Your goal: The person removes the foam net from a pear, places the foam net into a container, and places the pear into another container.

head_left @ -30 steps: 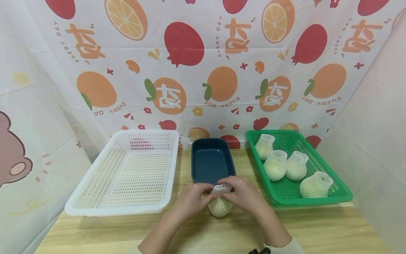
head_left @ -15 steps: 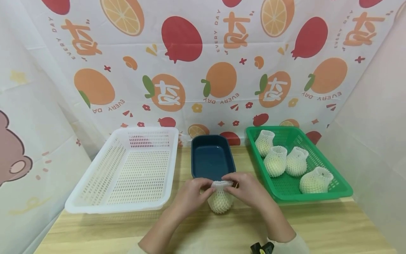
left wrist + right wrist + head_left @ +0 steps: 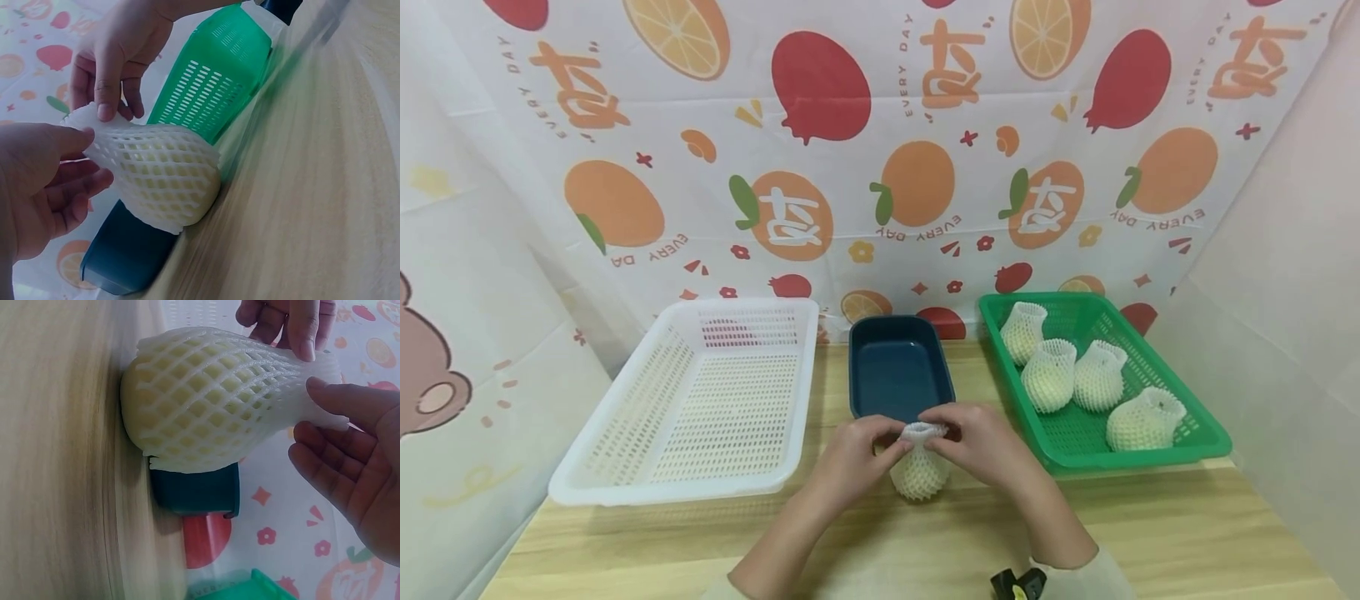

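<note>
A pale yellow fruit (image 3: 134, 412), in a white foam net (image 3: 165, 169), stands on the wooden table in front of the navy blue tray (image 3: 901, 375). The net's gathered neck points up, and the fruit shows through its mesh. My left hand (image 3: 853, 458) pinches the left side of the neck between thumb and fingers. On the opposite side, my right hand (image 3: 981, 442) pinches the neck near its top edge. The fruit's top is hidden inside the net.
To the left stands a white slotted basket (image 3: 561, 479). On the right, a green basket (image 3: 1213, 442) holds several net-wrapped fruits (image 3: 1048, 379). A fruit-print cloth (image 3: 850, 200) hangs behind. Bare wooden table (image 3: 887, 558) lies in front.
Both hands stay at the net's neck. A second ago the fingertips sat lower and closer together over it; now they hold its two sides. The head view has shifted slightly.
</note>
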`<action>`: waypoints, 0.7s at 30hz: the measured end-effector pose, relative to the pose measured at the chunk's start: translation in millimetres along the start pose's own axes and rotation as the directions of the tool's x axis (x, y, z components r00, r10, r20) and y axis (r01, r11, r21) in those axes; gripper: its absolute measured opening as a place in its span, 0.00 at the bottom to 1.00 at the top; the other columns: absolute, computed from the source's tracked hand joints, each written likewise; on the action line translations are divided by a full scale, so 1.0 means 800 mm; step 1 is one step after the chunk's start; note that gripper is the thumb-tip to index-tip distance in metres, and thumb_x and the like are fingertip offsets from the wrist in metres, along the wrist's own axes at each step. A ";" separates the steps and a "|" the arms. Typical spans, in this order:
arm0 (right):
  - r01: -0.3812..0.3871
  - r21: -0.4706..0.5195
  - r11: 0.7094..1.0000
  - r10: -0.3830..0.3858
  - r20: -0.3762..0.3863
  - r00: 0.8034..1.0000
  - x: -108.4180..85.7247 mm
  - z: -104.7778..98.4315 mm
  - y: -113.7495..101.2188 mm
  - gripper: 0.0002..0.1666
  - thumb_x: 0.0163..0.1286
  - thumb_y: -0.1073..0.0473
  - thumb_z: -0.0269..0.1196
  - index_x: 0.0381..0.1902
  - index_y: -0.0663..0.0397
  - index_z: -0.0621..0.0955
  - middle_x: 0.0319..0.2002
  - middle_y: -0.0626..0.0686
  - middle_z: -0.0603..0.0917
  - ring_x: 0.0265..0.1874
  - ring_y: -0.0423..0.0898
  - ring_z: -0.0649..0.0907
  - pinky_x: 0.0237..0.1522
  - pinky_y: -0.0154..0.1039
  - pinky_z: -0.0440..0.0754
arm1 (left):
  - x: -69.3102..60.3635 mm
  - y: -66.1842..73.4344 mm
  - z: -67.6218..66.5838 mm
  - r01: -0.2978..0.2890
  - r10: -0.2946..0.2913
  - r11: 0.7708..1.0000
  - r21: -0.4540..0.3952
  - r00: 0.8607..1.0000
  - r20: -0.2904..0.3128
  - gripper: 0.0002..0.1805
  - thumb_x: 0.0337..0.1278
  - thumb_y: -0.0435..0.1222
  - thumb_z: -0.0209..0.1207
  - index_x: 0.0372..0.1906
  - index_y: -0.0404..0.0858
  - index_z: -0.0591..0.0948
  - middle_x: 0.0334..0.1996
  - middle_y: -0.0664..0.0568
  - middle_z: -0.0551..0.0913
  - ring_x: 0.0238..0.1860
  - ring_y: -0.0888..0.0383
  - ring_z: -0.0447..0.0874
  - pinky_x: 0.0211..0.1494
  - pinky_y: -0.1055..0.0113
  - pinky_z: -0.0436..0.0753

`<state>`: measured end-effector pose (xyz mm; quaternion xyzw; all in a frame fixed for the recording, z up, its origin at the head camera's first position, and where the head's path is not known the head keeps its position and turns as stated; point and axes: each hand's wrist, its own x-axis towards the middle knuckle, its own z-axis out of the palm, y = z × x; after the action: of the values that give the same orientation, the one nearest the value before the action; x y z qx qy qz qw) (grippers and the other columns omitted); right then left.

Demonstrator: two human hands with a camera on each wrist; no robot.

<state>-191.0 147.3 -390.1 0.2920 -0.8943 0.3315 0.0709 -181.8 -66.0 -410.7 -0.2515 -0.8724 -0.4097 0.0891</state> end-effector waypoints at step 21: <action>0.008 -0.015 1.000 -0.007 0.017 1.000 0.000 0.002 -0.001 0.15 0.63 0.60 0.70 0.49 0.52 0.85 0.42 0.47 0.87 0.34 0.36 0.82 0.35 0.29 0.81 | 0.001 -0.003 0.007 0.014 -0.013 0.998 -0.061 1.000 0.023 0.11 0.53 0.36 0.71 0.43 0.46 0.86 0.40 0.60 0.86 0.34 0.68 0.82 0.33 0.72 0.78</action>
<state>-190.1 145.8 -391.1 0.2976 -0.8962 0.3222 0.0668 -183.7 -63.0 -415.4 -0.2529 -0.8621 -0.4338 0.0687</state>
